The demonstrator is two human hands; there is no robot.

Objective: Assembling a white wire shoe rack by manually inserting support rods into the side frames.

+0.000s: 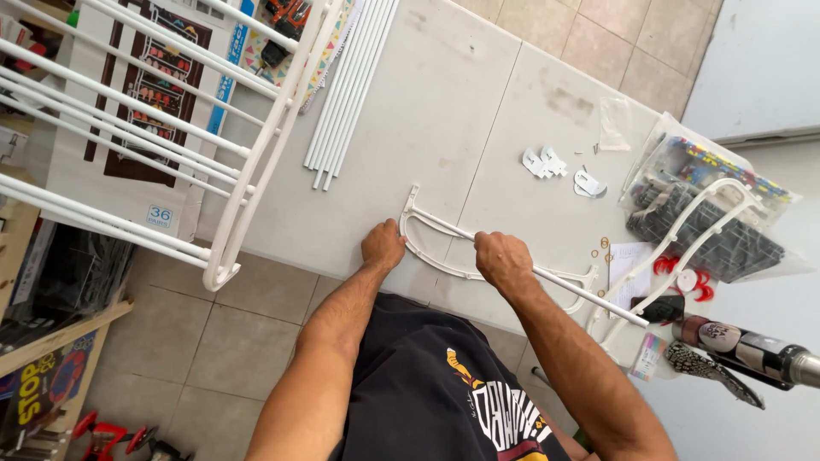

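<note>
A curved white plastic bracket point(424, 248) lies on the white table point(444, 111) near its front edge. A thin white rod point(581, 289) runs across the bracket toward the right. My left hand point(382, 244) presses on the bracket's left end, fingers curled over it. Wrapped around the rod near its middle is my right hand point(503, 259). A second curved white bracket point(683, 235) rests at the right, with the rod's far end near its base.
A bundle of white rods point(348, 90) lies at the table's back. A partly built white rack point(145, 128) stands at left over a printed box point(128, 154). Small white clips point(544, 162), brass rings point(602, 249), red hooks point(694, 277), a bagged pack point(717, 205) and a dark tool point(752, 350) sit at right.
</note>
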